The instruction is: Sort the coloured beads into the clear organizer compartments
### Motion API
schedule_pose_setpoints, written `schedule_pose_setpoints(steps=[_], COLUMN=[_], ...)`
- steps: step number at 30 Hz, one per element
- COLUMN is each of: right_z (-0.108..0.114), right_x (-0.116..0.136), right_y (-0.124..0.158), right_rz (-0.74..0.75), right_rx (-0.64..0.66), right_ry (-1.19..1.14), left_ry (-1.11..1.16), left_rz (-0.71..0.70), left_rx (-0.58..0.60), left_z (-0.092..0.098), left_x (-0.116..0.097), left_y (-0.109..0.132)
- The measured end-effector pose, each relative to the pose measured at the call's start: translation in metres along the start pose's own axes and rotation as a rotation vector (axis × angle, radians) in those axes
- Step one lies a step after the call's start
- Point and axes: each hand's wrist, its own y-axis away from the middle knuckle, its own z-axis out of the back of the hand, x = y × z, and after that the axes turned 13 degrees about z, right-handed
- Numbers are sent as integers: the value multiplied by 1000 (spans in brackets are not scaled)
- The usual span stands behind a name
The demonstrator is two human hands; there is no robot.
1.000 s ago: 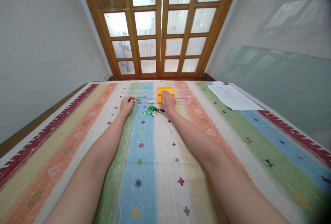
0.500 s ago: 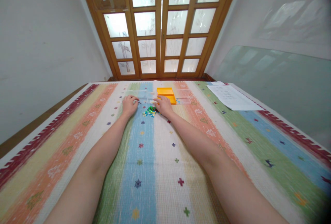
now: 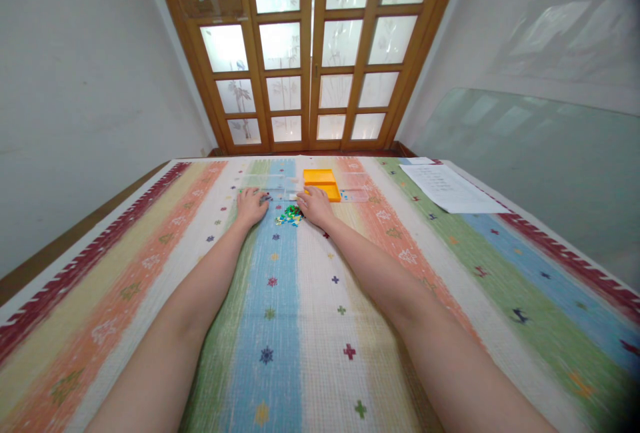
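My left hand point(image 3: 251, 206) rests at the near edge of a clear plastic box point(image 3: 273, 180), its fingers curled over that edge. Small dark and green specks show by its fingertips. To the right, my right hand point(image 3: 315, 206) is bent with the fingertips drawn together, in front of an orange open box point(image 3: 320, 176). Whatever lies between those fingertips is too small to make out. Between the hands, on the cloth, lies a pile of small green, blue and yellow pieces point(image 3: 290, 215). A little white bit shows just left of the right fingertips.
A second clear plastic piece point(image 3: 357, 194) with a few small blue bits lies right of the orange box. Printed paper sheets point(image 3: 450, 188) lie at the table's right side. A striped cloth point(image 3: 273, 353) covers the table. Wooden glazed doors point(image 3: 313, 86) stand beyond.
My right hand's fingertips have drawn slightly closer together. My left hand has shifted a little downward, and the boxes have stayed in place.
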Motion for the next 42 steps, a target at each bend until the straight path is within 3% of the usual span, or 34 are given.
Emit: schedule_pose_setpoints(steps=[35, 42], right_z=[2, -4], right_x=[2, -1], right_y=[0, -2], right_rz=[-40, -28], right_rx=[88, -6], right_ry=[50, 1], left_ry=[-45, -37], left_rz=[91, 96], left_rx=[11, 7], left_z=[11, 13], left_x=[-2, -4], left_y=[2, 2])
